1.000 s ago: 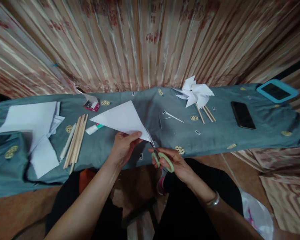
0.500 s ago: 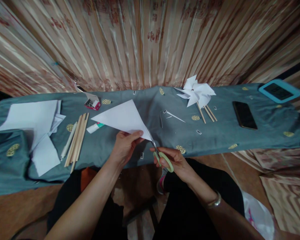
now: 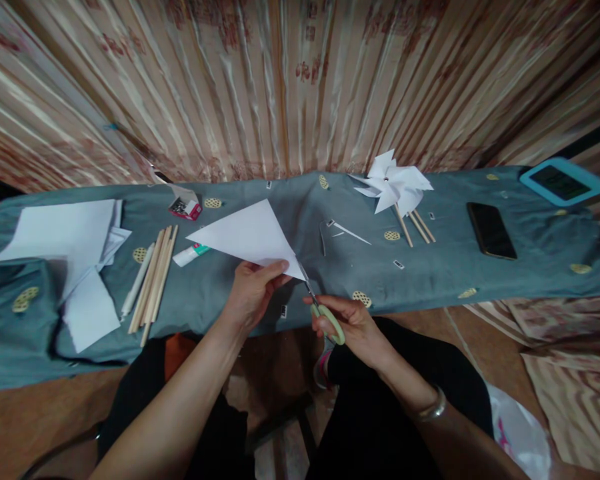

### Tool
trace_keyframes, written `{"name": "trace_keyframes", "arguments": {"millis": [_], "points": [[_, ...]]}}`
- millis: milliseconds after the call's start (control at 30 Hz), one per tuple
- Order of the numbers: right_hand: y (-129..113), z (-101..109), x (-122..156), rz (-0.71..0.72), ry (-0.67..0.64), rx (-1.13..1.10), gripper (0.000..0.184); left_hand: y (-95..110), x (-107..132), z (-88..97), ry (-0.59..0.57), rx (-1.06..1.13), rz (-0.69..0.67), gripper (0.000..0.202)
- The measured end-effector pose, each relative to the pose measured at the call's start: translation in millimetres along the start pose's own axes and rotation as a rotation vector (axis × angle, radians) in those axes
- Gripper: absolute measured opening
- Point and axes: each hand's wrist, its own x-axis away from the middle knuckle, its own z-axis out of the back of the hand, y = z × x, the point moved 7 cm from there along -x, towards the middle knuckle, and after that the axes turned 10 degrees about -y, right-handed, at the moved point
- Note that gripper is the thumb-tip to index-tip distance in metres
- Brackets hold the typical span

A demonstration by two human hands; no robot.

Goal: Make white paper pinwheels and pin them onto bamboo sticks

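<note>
A white sheet of paper (image 3: 253, 233), triangular in outline, is pinched near its lower right corner by my left hand (image 3: 253, 287), thumb on top. My right hand (image 3: 347, 323) grips a pair of scissors (image 3: 333, 323) with pale green handles. The scissor blades lie along the paper's right edge, close to the corner and just right of my left thumb. Thin paper slivers (image 3: 353, 233) rest on the cloth to the right of the sheet.
Left on the cloth-covered table (image 3: 260, 320) lie white paper sheets (image 3: 65, 230), wooden sticks (image 3: 153, 283), a glue stick (image 3: 190, 255) and a small open box (image 3: 185, 205). To the right are paper pinwheels (image 3: 395, 183), a phone (image 3: 491, 230) and a blue-framed device (image 3: 563, 182).
The scissor handles have come closer together, and the blades look more closed at the paper's edge. Paper and left hand have shifted very slightly right.
</note>
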Motion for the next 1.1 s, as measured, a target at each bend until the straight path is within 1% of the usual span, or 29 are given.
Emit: {"name": "trace_keyframes", "arguments": {"millis": [133,267,467,700,900,1100], "points": [[2,1,1,0.009,0.026,0.007,0.045,-2,0,0.6,0.009,-0.006,0.009,0.025],[0,3,1,0.023,0.043,0.041,0.044,-6,2,-4.1,-0.019,-0.008,0.04,0.025],[0,4,1,0.053,0.034,0.089,0.042,-9,2,-7.2,-0.033,-0.009,0.046,0.027],[5,8,3,0.024,0.088,0.048,0.043,-13,0,-8.8,-0.053,-0.003,0.04,0.027],[0,8,3,0.019,0.074,0.028,0.042,-20,2,-11.8,-0.024,-0.007,0.11,0.03],[1,11,5,0.027,0.088,0.044,0.039,-24,1,-15.2,-0.034,-0.018,0.115,0.029]]}}
